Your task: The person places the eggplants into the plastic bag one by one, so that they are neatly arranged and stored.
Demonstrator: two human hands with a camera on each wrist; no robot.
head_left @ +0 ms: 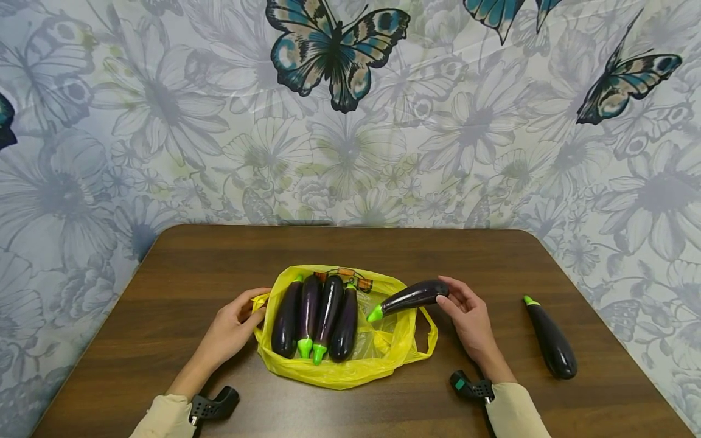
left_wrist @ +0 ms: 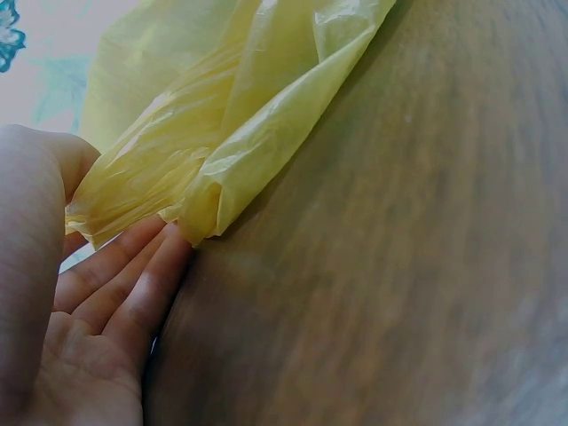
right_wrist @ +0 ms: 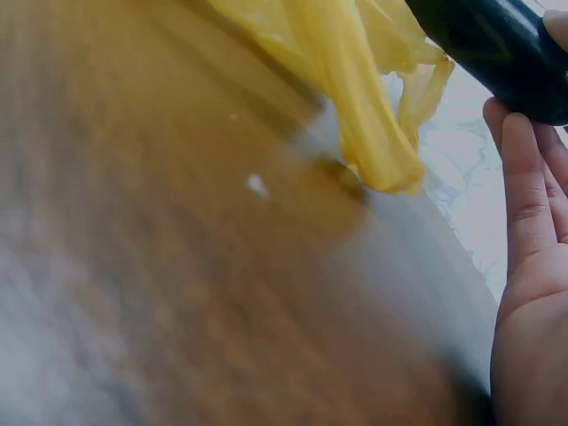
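Note:
A yellow plastic bag [head_left: 350, 378] lies on the table with its mouth spread wide. Several dark eggplants [head_left: 330, 310] with bright green tips rest side by side in its left half. My left hand [head_left: 232, 325] pinches the bag's left handle, and the gathered plastic [left_wrist: 151, 177] shows between thumb and fingers in the left wrist view. By its thick dark end, my right hand [head_left: 468, 313] grips another eggplant [head_left: 411, 296]. That eggplant slants over the bag's right side, green tip toward the left and lower. The right handle [right_wrist: 382, 133] of the bag hangs loose below it.
Another eggplant [head_left: 550, 339] lies on the brown wooden table [head_left: 219, 255] to the right, outside the bag. Orange and black print [head_left: 350, 278] shows at the bag's far inner side. Behind the table hangs a floral butterfly cloth [head_left: 350, 158].

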